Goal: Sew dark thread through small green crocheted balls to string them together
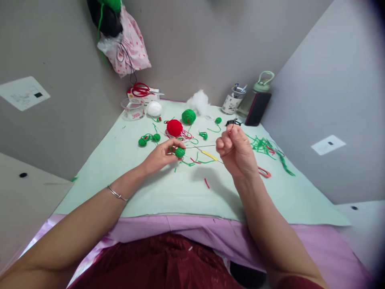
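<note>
The left hand (159, 155) lies low over the middle of the desk (144, 196), its forearm reaching in from the near left corner with a thin bracelet (116, 194) on the wrist. The fingers curl inward and the fingertips pinch a small green ball (180, 152), which sits just above the desk's pale green cover, a little left of centre.

The right hand (235, 151) is raised higher, wrist bent, forearm coming up from the near right corner. Its fingers are drawn together in a tight pinch on a thin thread (201, 146), which runs taut and nearly level from the small green ball to the fingertips. A fine dark tip stands up from the pinch; it is too small to tell what it is.

Below the thread, between the two hands, a yellow-handled hook (209, 155) lies on the desk among short green and red yarn ends. Behind the hands, toward the far edge, sit a red yarn ball (174, 127), a green yarn ball (188, 116) and a white ball (154, 108). Two more little green pieces (142, 141) lie left of the red ball. Near the far left corner are a clear tub (132, 109) and red scissors (140, 89). White stuffing (199, 101) rests at the far edge. A cup of pens (232, 103), a green bottle (262, 85) and a dark case (258, 108) stand in the far right corner. A heap of green yarn scraps (264, 144) spreads along the right edge.
</note>
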Action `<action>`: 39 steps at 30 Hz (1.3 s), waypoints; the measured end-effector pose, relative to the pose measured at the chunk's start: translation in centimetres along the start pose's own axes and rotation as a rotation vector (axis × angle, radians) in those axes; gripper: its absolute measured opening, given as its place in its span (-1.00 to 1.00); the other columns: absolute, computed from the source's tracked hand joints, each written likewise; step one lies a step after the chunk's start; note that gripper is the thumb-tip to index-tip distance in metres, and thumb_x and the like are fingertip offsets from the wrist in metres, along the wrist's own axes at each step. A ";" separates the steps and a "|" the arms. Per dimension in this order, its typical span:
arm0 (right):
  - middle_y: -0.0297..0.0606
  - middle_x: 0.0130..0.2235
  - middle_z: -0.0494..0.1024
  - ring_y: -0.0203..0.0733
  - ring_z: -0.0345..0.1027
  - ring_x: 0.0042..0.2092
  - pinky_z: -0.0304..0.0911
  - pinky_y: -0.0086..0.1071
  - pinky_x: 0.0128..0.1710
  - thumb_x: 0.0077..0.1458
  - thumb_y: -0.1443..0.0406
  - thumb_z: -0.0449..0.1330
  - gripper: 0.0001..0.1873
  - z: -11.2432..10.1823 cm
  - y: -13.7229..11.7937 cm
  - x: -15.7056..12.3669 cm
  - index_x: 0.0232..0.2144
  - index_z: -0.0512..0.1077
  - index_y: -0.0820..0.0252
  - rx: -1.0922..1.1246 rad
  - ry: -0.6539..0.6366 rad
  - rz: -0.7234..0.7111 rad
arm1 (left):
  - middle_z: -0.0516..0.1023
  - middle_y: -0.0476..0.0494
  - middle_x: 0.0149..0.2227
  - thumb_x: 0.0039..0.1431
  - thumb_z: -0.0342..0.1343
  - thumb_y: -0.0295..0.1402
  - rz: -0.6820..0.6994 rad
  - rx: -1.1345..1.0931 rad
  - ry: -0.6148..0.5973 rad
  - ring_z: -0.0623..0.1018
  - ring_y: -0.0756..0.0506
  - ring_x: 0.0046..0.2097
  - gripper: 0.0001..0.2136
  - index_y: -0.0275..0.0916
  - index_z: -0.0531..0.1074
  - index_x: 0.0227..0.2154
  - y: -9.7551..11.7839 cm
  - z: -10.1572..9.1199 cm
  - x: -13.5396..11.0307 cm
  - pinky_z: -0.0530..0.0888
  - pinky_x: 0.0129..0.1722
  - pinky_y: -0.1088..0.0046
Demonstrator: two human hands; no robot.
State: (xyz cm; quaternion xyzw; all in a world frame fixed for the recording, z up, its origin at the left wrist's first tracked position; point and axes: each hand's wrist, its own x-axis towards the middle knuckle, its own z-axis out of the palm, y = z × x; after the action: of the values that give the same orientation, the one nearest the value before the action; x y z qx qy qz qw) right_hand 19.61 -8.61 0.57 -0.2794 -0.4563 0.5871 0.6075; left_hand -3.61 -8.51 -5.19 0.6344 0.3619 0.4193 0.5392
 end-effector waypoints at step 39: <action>-0.54 -0.62 0.03 -0.39 0.02 -0.58 0.00 -0.45 -0.60 -0.01 0.05 0.42 -0.66 -0.1 -0.2 -0.1 -0.39 0.40 0.08 -0.119 -0.010 -0.018 | 0.51 -0.12 -0.16 0.01 0.25 -0.47 -0.014 0.061 0.003 0.52 -0.09 -0.14 -0.69 -0.21 0.43 -0.14 0.2 1.5 -0.5 0.44 -0.16 0.36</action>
State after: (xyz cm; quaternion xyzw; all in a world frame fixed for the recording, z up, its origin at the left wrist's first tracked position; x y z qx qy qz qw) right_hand 19.81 -8.75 0.70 -0.3083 -0.4959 0.5548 0.5926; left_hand -2.42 -9.55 -5.14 0.6474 0.3797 0.4054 0.5218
